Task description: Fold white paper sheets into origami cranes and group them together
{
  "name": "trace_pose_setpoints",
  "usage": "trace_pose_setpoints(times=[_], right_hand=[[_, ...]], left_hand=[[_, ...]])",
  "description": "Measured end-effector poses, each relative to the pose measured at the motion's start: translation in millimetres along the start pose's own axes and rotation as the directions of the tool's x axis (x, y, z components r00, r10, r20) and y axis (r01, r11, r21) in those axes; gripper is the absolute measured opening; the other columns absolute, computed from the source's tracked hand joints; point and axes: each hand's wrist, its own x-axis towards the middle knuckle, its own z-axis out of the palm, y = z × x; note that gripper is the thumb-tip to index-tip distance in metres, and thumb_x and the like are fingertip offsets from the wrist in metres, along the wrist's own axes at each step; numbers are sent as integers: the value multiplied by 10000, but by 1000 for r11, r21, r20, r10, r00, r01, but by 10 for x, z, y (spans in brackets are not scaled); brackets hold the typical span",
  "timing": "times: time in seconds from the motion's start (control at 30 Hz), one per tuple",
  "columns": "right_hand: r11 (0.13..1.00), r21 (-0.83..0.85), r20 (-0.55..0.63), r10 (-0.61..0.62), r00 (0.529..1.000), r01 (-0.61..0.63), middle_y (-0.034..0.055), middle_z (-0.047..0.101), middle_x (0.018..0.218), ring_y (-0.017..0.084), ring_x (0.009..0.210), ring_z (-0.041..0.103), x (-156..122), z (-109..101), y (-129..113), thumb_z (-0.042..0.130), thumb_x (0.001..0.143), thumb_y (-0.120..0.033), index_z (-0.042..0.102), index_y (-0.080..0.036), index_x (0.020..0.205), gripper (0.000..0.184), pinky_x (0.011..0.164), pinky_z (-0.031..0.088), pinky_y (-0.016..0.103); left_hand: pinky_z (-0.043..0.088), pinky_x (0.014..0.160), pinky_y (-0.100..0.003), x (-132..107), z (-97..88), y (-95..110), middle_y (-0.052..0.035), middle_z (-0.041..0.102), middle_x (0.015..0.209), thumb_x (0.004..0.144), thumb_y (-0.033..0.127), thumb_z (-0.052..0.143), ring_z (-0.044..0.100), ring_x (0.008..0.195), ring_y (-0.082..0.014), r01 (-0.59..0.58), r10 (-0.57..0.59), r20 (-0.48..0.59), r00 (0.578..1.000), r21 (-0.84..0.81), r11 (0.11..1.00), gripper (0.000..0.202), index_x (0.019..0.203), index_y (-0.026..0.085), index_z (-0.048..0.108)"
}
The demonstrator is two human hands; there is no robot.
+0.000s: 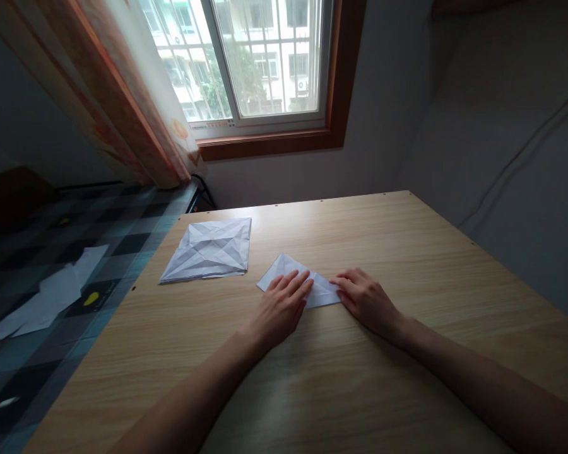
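A folded sheet of white paper lies on the wooden table in front of me, creased and roughly triangular. My left hand rests flat across its middle with the fingers stretched out, covering part of it. At the paper's right corner, my right hand is closed, thumb and fingertips gripping the edge. To the left, apart from both hands, is a stack of creased white paper squares with fold lines crossing on the top sheet.
The light wooden table ends at a wall on the right. Left of it stands a bed with a checked cover, with loose white paper on it. Beyond are a barred window and an orange patterned curtain.
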Motion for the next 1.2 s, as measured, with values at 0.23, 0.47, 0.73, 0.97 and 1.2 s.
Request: trace_pose_setpoints(times=[0.23,0.47,0.73,0.97,1.2], right_hand=[[978,-34,169,-198,966,207,220,410,1482,290,1408,334,219,169,-173,398,940,-202,396,-10,1423,519,1150,323,471],[989,-22,319,-135,938,149,250,281,1535,311,1455,213,238,254,-159,426,938,-555,265,6,1486,800,1185,220,491],[982,-11,318,-173,932,186,216,283,1542,306,1451,232,134,146,-84,438,927,-597,258,-62,1507,809,1178,221,508],[981,-14,345,-177,922,194,180,272,1555,288,1450,239,-25,46,71,418,947,-581,209,-121,1529,771,1178,206,514],[981,-42,345,-165,924,191,159,285,1553,277,1444,261,-164,-80,167,433,980,-402,250,-135,1518,628,1161,259,532]], left_hand=[[238,1160,-521,38,7,-119,-75,379,1529,968,239,353,298,1436,-277,-29,43,220,975,-69,997,512,1478,192,343],[197,1169,-537,19,-59,-130,-68,276,1575,991,342,350,219,1465,-281,-8,26,284,958,-66,998,556,1522,230,230],[177,1121,-649,-14,-85,-125,-37,271,1581,1002,397,332,200,1463,-330,63,-59,276,959,-4,998,517,1508,362,229],[140,1100,-694,-34,-117,-182,-29,239,1592,988,490,341,159,1469,-353,110,-109,297,949,13,994,508,1484,413,268],[132,1106,-689,-56,-110,-209,-42,232,1594,997,455,326,158,1468,-357,97,-93,298,950,0,995,502,1491,383,272]])
